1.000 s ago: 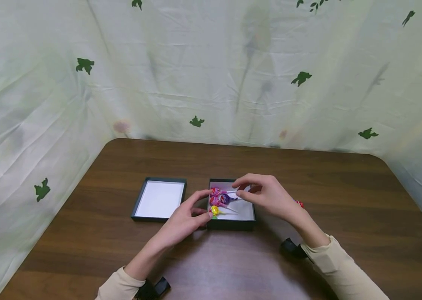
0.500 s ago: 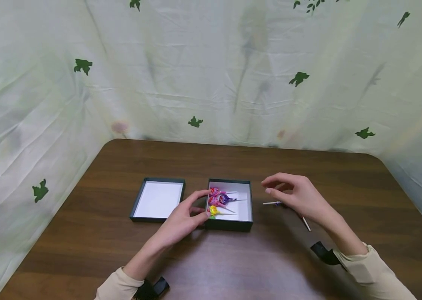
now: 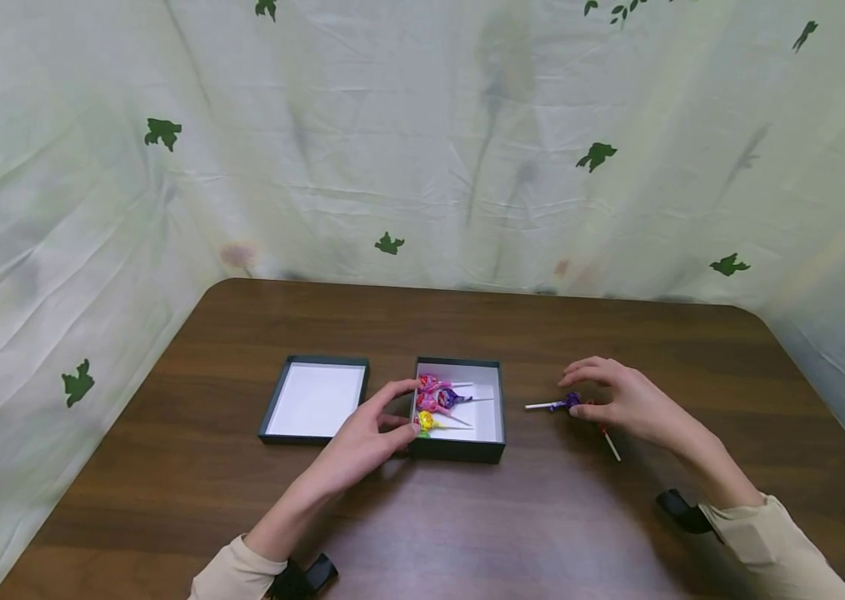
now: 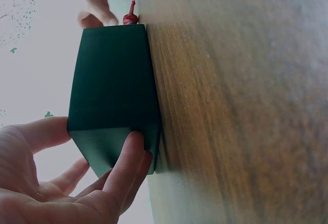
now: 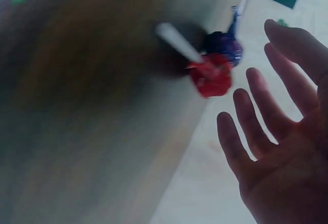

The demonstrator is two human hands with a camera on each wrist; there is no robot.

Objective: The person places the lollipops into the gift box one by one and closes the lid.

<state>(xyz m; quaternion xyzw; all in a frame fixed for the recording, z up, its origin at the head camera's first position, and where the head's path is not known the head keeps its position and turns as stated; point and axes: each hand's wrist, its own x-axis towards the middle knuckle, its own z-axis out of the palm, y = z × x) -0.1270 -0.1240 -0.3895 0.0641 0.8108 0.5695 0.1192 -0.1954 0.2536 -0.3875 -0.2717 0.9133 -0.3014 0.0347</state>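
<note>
Right grip [image 3: 628,404] farther from box [image 3: 460,452]

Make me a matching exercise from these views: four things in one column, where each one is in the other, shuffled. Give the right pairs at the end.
Things
1. Left hand
2. Right hand
3. Yellow lollipop
4. Shallow white-lined tray

Places
A. Inside the dark box
B. Fingers spread, near the red lollipop outside the box
C. On the table, left of the box
D. Holding the end of the box

Pairs: 1-D, 2-B, 3-A, 4-C
</note>
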